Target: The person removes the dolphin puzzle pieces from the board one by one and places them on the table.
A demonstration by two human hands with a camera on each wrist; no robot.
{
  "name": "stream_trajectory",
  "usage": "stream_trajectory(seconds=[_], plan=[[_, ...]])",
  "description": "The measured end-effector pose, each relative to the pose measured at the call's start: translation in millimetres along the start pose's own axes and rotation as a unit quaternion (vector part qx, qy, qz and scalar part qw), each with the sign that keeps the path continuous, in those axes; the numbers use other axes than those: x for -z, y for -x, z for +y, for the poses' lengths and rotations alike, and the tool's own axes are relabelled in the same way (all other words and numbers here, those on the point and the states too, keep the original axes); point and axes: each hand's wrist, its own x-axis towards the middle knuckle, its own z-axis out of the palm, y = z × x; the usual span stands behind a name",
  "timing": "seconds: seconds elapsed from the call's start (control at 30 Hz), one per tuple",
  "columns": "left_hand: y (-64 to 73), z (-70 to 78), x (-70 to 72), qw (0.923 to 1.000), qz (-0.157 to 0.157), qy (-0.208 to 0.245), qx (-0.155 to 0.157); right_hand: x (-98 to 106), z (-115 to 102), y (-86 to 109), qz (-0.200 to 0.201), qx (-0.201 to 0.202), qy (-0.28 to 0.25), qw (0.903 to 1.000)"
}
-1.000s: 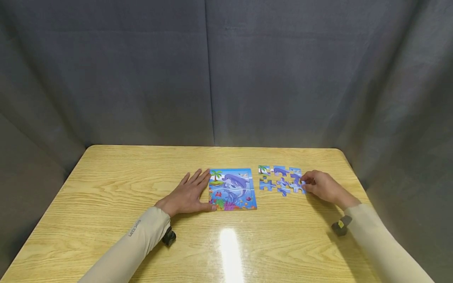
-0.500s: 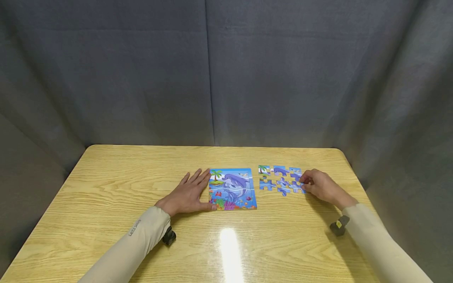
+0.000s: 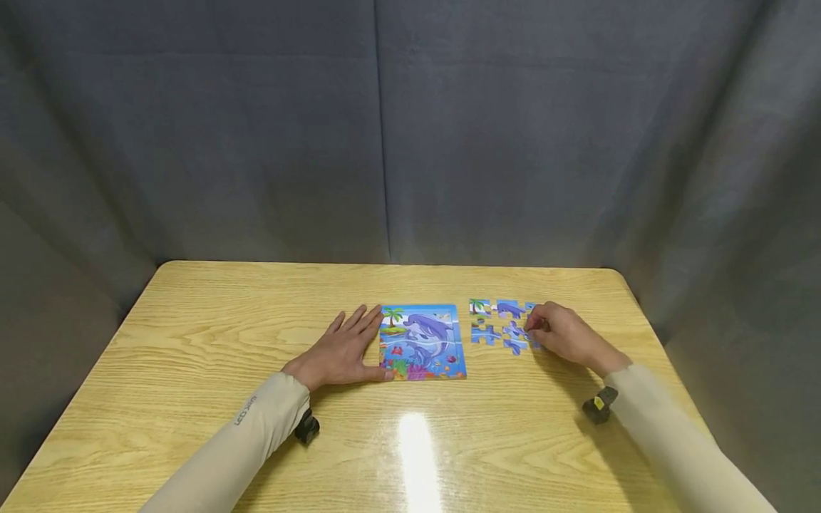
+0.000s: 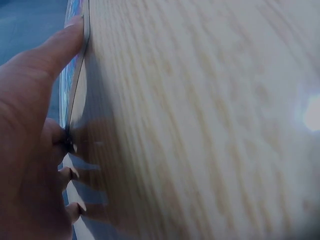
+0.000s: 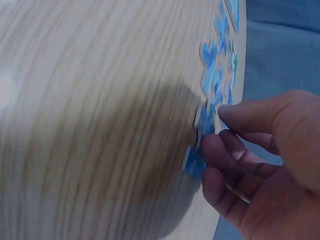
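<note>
A square dolphin picture board lies on the table in the head view. My left hand is spread flat at its left side, thumb over the lower left corner, fingertips by the upper left edge. In the left wrist view, the thumb rests on the board's rim. My right hand is over the right end of a group of loose jigsaw pieces. Its fingers are curled, with thumb and fingertips pinching at a blue jigsaw piece. The hand hides part of the right-hand pieces in the head view.
The pieces lie in two rough rows right of the board, among them a palm tree piece and a purple dolphin piece. The wooden table ends at a grey curtain. Light glares on its front.
My right hand has moved left, from the outer end of the pieces further over them, covering the right-hand ones. My left hand and the board have stayed in place.
</note>
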Motion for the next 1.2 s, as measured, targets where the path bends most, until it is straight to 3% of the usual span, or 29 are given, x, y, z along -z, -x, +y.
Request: stream_trajectory(seconds=[0.37,0.63,1.2], plan=[[-1.2,0.9,4.0,0.9997,-0.011,-0.019,0.007,-9.4,-28.0,-16.5,-0.045,0.03,-0.036,0.9979],[-0.7,1.6,3.9,0.9997,-0.014,-0.019,0.007,-15.0,-49.3,-28.1,-0.065,0.031,-0.054,0.996],[0.4,1.1,1.6,0.9998,-0.009,-0.015,0.005,-32.8,-97.8,-54.5,-0.105,0.082,-0.045,0.9901]])
